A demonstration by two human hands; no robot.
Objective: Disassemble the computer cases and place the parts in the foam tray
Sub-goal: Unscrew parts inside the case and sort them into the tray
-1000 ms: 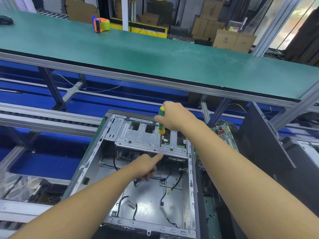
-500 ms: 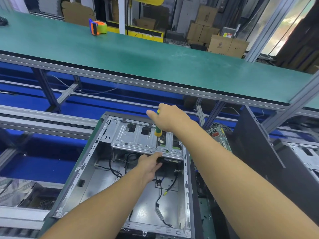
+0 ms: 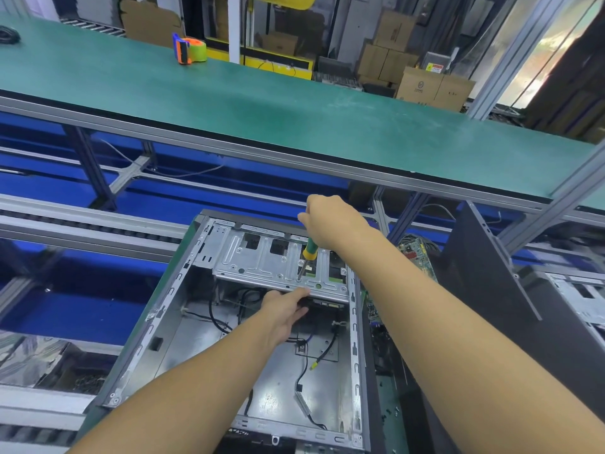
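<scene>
Screwdriver (image 3: 309,251) sat in my right hand (image 3: 330,221), fingers closed round the top of its green-and-yellow handle. The shaft pointed down and its tip met the metal bracket (image 3: 258,262) at the far end of the computer case (image 3: 196,352).

From my remote seat I saw the case lying on its side, open face up. It was directly below the camera, on a lower level in front of the long green surface (image 3: 294,109). My left hand (image 3: 286,311) gripped the near edge of that bracket — thumb along the lip, fingers tucked underneath where I could not see them. Black cables (image 3: 212,317) trailed loose over the bare floor of the case.

Just right of the case a circuit board (image 3: 415,257) stuck up. Beside it leaned a dark side panel (image 3: 474,267), with another opened case (image 3: 576,296) beyond. An orange tape dispenser (image 3: 190,49) stood on the far side of the green surface, and cardboard boxes (image 3: 432,88) were stacked behind it — well apart from both hands.
</scene>
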